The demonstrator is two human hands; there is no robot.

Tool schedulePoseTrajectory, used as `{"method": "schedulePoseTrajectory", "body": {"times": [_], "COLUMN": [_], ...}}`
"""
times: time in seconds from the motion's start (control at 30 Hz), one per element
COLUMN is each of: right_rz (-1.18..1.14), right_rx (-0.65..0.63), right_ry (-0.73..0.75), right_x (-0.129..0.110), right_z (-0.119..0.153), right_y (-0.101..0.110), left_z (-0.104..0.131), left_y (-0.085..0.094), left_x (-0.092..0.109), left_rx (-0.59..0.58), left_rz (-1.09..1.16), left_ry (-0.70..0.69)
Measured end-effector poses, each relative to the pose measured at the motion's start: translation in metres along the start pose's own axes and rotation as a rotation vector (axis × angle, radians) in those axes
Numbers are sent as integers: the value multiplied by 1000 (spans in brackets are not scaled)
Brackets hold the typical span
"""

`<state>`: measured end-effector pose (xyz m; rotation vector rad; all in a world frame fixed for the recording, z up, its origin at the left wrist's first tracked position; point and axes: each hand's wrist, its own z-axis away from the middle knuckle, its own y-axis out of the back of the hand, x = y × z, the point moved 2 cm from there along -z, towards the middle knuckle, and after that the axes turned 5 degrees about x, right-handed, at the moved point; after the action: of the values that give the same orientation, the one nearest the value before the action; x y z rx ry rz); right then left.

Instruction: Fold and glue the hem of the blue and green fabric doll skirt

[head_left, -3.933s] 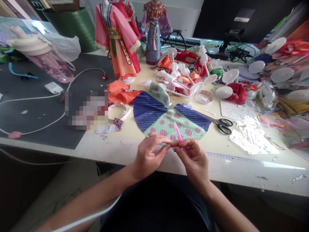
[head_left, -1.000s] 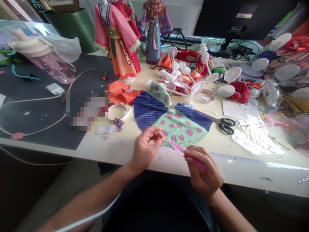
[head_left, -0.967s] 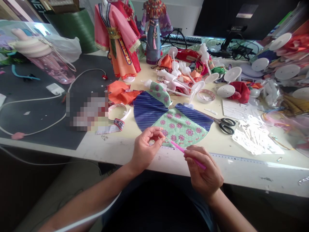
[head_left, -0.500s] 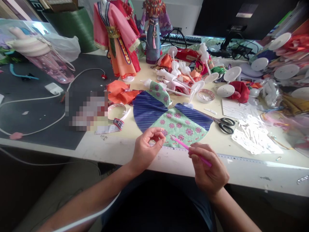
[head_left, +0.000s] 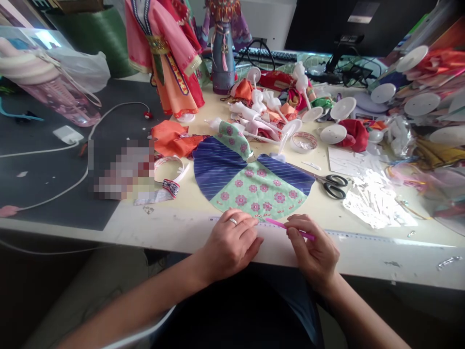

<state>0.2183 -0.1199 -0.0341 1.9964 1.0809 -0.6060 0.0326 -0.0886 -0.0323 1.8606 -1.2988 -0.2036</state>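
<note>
A round piece of cloth with green flowered panels (head_left: pixel 259 189) and dark blue striped panels (head_left: pixel 218 162) lies spread on the table. My left hand (head_left: pixel 234 240), a ring on one finger, rests palm down at the cloth's near edge. Its fingers are stretched out, with the tips by the hem and the thumb apart. In my right hand (head_left: pixel 316 247) a slim pink pen-like tool (head_left: pixel 278 223) is pinched between thumb and fingers. The tool's tip points left at the near hem, close to my left fingertips; whether it touches is unclear. A ruler strip (head_left: pixel 348 236) runs along the table's front.
Black-handled scissors (head_left: pixel 334 186) lie right of the cloth, near a white scrap pile (head_left: pixel 379 198). Tape rolls (head_left: pixel 170 169) and orange cloth (head_left: pixel 174 138) sit at left. White doll forms (head_left: pixel 269 102) and a dressed figure (head_left: pixel 167 63) stand behind, before a monitor (head_left: pixel 348 26).
My left hand has come down from a raised pinch onto the cloth's near edge. The pink tool's tip has lowered to the hem. The view has shifted slightly to the right.
</note>
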Motion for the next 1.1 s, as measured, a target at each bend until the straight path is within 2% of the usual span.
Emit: {"method": "schedulePoseTrajectory", "body": {"times": [0.13,0.4,1.1], "right_rz": [21,1,11], "right_rx": [-10,-61,-56], "right_ry": [-12,4,-2], "right_x": [1,1,3], "right_z": [-1,1,0], "right_y": [-1,-1,-4], "left_z": [0,0,0], "left_y": [-4,-6,-6], "left_x": [-1,-1,-1], "left_rx": [-50,-22,-24], "left_rz": [-38,-80,-82], "left_ry": [-6,-23,-14]}}
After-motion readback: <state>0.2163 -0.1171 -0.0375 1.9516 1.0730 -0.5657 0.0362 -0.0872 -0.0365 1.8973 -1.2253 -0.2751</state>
